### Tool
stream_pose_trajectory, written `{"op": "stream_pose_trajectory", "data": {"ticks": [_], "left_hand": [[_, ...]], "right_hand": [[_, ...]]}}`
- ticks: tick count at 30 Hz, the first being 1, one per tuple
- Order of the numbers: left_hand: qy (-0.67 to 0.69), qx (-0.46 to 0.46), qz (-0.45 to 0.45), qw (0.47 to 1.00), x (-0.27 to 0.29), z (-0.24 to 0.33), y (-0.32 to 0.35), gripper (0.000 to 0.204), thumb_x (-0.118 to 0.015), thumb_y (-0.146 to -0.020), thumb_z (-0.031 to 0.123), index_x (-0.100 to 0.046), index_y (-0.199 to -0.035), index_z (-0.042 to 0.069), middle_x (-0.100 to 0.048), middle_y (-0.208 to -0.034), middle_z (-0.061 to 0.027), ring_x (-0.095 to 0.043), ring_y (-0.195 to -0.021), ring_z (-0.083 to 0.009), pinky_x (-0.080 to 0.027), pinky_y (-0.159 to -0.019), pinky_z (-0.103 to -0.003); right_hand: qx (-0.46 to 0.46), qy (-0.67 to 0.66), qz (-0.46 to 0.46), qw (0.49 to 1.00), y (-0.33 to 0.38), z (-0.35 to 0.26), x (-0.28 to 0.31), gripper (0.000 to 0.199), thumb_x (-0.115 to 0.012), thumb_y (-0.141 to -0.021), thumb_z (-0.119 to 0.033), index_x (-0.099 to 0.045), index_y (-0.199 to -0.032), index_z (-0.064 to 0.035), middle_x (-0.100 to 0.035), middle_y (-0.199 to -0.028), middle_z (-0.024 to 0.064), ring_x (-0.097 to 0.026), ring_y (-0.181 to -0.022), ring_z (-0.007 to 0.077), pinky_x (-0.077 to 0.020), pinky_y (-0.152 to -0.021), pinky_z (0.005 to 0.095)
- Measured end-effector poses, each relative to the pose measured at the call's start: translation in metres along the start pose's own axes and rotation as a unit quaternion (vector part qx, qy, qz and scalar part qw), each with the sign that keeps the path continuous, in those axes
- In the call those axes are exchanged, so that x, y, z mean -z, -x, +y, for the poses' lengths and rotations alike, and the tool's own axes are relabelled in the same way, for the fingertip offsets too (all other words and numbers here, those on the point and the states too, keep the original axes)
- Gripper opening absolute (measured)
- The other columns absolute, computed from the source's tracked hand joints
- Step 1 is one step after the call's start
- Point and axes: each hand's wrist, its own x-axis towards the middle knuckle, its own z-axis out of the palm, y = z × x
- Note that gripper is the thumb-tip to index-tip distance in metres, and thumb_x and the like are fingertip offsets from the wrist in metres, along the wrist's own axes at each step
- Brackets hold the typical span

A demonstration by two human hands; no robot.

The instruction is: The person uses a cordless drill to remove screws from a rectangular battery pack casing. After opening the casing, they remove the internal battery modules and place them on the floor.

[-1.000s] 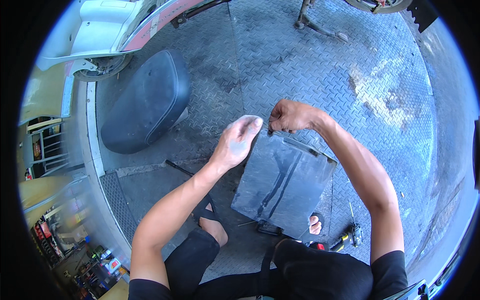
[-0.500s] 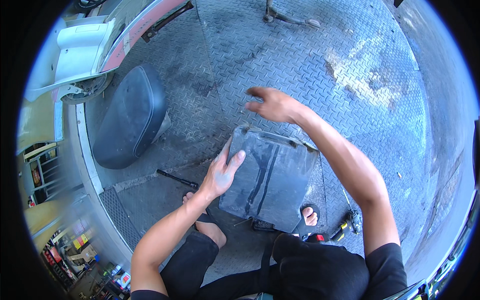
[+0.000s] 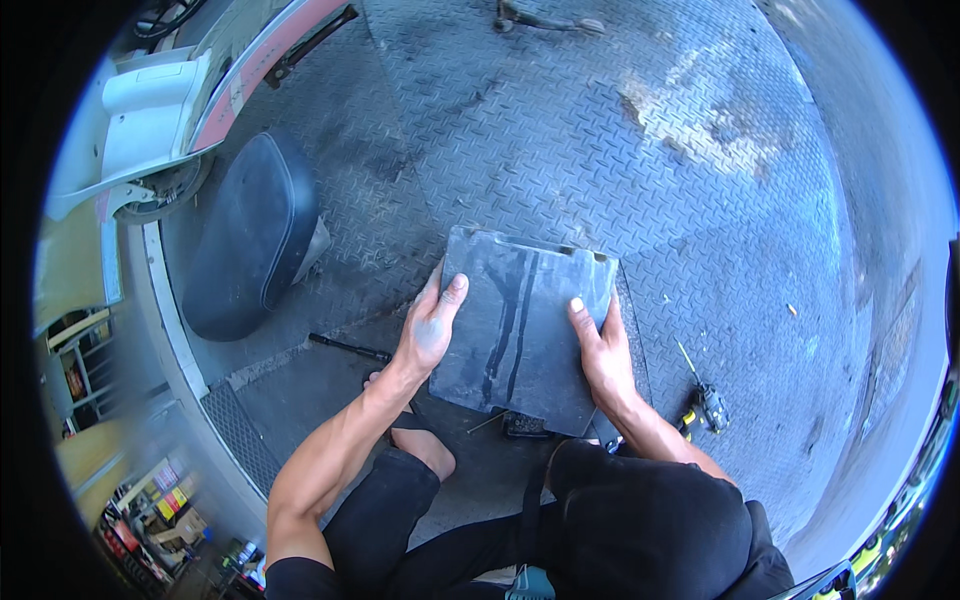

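A flat, dark grey rectangular plastic panel (image 3: 545, 320) is held up in front of my knees, with dark wet streaks down its middle and notches along its far edge. My left hand (image 3: 432, 325) grips its left edge, thumb on the upper face and fingers hidden behind. On the right edge, my right hand (image 3: 603, 350) has the same kind of grip, its thumb lying on the face. Beneath the panel's near edge, a small black object (image 3: 525, 425) shows in part on the floor.
A black scooter seat (image 3: 250, 235) lies to the left, near a white and pink scooter body (image 3: 150, 110). A black bar-shaped tool (image 3: 348, 347) rests left of the panel. At right lies a yellow and black power drill (image 3: 708, 408). Diamond-plate metal (image 3: 500, 130) covers the floor.
My right hand has come down from above the panel's far edge and taken hold of its right side. My left hand keeps its grip. The view has shifted slightly.
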Motion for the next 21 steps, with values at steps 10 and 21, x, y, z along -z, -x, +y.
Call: {"op": "stream_pose_trajectory", "data": {"ticks": [10, 21], "left_hand": [[-0.016, -0.014, 0.009, 1.000, -0.003, 0.013, 0.007, 0.068, -0.053, -0.120, 0.042, -0.040, -0.170, -0.002, -0.056, -0.164, -0.0154, -0.051, -0.149, -0.0229, -0.037, -0.126, -0.036], [-0.069, -0.043, 0.025, 0.996, -0.005, 0.045, 0.042, 0.072, -0.052, -0.120, 0.042, -0.032, -0.173, -0.003, -0.060, -0.158, -0.0210, -0.056, -0.145, -0.0253, -0.041, -0.123, -0.038]], "right_hand": [[0.020, 0.049, 0.010, 0.999, 0.015, -0.029, -0.004, 0.101, -0.077, -0.106, -0.038, -0.017, -0.176, 0.0032, -0.053, -0.163, 0.0293, -0.055, -0.150, 0.0357, -0.0425, -0.125, 0.0434], [0.036, 0.026, -0.066, 0.997, 0.039, -0.051, 0.012, 0.095, -0.076, -0.107, -0.026, -0.017, -0.175, 0.0039, -0.051, -0.162, 0.0231, -0.050, -0.150, 0.0308, -0.0384, -0.127, 0.0434]]}}
